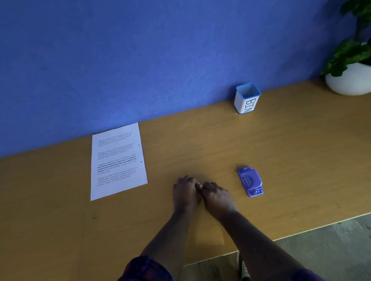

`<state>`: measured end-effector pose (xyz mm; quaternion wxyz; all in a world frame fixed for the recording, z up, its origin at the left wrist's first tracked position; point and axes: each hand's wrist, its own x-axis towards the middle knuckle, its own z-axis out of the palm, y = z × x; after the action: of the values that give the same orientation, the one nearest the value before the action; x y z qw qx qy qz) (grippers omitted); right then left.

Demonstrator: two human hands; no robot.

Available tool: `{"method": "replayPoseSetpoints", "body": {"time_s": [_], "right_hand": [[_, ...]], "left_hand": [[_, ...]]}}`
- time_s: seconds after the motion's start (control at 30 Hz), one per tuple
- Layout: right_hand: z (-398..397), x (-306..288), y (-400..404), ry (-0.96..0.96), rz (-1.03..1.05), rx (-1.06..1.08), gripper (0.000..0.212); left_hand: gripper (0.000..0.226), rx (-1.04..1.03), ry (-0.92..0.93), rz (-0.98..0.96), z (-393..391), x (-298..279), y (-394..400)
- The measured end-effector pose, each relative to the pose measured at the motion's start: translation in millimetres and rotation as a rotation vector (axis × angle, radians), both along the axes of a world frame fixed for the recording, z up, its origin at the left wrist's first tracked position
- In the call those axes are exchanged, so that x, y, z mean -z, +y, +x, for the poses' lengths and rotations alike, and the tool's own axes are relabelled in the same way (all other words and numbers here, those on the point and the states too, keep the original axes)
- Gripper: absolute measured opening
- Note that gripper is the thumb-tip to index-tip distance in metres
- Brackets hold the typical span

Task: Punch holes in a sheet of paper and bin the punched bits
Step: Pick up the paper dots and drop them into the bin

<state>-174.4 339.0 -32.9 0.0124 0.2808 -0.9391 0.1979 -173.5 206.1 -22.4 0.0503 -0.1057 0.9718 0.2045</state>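
1. Sheet of white printed paper (117, 161), two holes along its right edge, lies flat on the wooden desk (286, 144), left of both hands.
2. Left hand (186, 192) and right hand (217, 198) meet, fingers curled; whether they pinch anything cannot be told.
3. Punched bits, not discernible, would probably be tiny, light and scatter easily; gather by fingertip pinch for the white blue-rimmed bin (247, 99).

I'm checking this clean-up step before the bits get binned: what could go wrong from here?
1. Whatever bits the left hand and right hand are gathering on the table are too small to see, so some may be missed.
2. The bin stands far off by the wall; bits could drop on the way.
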Motion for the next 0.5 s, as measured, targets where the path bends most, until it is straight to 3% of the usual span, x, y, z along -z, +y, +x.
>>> {"method": "replayPoseSetpoints", "body": {"time_s": [0.17, 0.33, 0.5], "right_hand": [[2, -4, -2, -0.002, 0.077, -0.031, 0.03], [1, -2, -2, -0.104, 0.077, 0.024, 0.02], [-5, -5, 1, -0.226, -0.118, 0.135, 0.013]], "left_hand": [[0.018, 0.09, -0.037, -0.089, -1, 3, -1], [0.027, 0.203, -0.083, -0.202, -1, 6, -1], [0.015, 0.111, -0.045, 0.036, -6, 1, -13]]}}
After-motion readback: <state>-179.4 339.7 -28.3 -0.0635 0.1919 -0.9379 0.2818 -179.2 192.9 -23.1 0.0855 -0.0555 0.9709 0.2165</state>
